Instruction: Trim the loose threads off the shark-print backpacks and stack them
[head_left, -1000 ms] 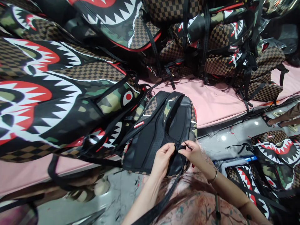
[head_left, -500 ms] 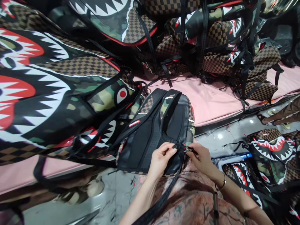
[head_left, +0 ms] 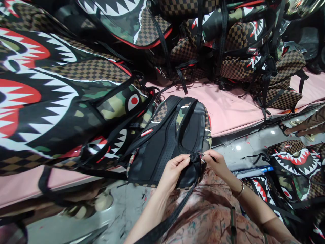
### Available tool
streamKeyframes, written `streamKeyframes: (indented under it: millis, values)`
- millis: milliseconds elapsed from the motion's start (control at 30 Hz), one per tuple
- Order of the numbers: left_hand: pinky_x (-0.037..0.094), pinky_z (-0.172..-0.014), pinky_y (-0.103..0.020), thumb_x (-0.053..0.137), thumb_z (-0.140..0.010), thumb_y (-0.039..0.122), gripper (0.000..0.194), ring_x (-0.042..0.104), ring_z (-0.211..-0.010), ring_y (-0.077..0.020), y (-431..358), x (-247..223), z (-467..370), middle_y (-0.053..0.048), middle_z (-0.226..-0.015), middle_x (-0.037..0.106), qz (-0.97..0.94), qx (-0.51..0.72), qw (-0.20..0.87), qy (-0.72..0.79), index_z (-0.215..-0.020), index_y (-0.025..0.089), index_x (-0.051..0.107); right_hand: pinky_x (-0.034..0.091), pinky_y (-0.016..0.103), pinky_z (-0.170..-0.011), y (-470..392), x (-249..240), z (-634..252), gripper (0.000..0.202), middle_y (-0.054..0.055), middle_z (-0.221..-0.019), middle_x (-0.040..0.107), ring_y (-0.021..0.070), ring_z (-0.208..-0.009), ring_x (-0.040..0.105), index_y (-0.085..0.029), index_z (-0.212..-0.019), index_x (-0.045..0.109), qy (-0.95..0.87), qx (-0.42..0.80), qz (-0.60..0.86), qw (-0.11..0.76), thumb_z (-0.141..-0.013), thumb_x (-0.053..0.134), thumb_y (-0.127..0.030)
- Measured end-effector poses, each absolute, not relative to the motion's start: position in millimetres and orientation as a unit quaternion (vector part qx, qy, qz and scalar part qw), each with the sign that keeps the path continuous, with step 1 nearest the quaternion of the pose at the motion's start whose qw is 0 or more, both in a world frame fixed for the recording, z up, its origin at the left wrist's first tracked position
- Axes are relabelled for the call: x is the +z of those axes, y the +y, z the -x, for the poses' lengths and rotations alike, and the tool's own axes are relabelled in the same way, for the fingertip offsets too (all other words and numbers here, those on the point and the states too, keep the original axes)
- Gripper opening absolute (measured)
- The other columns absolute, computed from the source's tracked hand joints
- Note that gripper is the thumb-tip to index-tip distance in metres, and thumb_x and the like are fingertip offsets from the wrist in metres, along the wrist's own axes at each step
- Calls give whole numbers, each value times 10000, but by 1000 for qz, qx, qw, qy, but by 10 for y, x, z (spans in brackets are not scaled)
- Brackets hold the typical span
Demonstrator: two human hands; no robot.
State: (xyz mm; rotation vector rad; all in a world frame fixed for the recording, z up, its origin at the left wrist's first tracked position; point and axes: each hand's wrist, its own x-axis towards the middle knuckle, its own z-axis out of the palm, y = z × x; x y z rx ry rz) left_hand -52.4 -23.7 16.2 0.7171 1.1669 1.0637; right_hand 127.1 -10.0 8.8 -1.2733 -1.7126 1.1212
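A backpack [head_left: 162, 156] lies with its black padded back panel up; camouflage and brown checks show on its straps and sides. My left hand [head_left: 174, 169] is closed at its lower part, thumb and forefinger pinching the black shoulder strap [head_left: 195, 158] near its lower join. Just right of it, my right hand [head_left: 215, 164] is closed in a pinch close to the same strap. What lies in its fingers is small and dark, partly hidden, and I cannot make it out. A loose length of black webbing [head_left: 177, 210] runs from the backpack down across my lap.
Large shark-mouth printed backpacks [head_left: 50, 101] are heaped at left on the pink bench [head_left: 228, 115]. More checked bags [head_left: 236, 69] are piled behind. Further backpacks [head_left: 296, 162] stand at right by the floor. Another person's legs [head_left: 309, 123] show at the far right.
My right hand has drawn slightly up and away from the strap; the shiny metal seen earlier by its fingers no longer shows clearly. My left hand keeps its pinch.
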Motion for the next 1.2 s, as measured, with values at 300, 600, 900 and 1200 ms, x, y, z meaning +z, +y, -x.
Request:
streamKeyframes:
  millis: [300,600,900,1200]
  values:
    - [213,-412,-178,777,-517,326,320,306,-406,-38,-157,150,467,69,-401,403,-221,486,631,563,-452,132,531,428,238,-662,-130,2,-1243,194,-9,-798,605,137,-728,556,-202,-942,588,-604,421,541,405,-835,486,-328]
    - [226,-398,-175,794,-468,346,399,313,-380,-24,-75,188,445,75,-406,397,-145,468,686,537,-488,138,454,412,266,-645,-289,-132,-1370,171,51,-792,620,171,-727,554,-214,-961,599,-775,181,484,363,-880,481,-307]
    - [228,-367,-159,803,-459,302,419,319,-366,-16,-53,195,436,82,-419,387,-98,450,724,513,-523,148,418,378,273,-615,-299,-223,-1318,240,61,-782,592,177,-687,527,-222,-1030,600,-802,75,501,316,-881,471,-358]
    - [236,-357,-149,803,-473,286,405,336,-370,-18,-59,213,427,77,-430,403,-86,453,726,510,-534,145,428,354,281,-632,-279,-200,-1300,214,42,-688,571,165,-666,501,-255,-1048,615,-818,17,491,300,-882,486,-294]
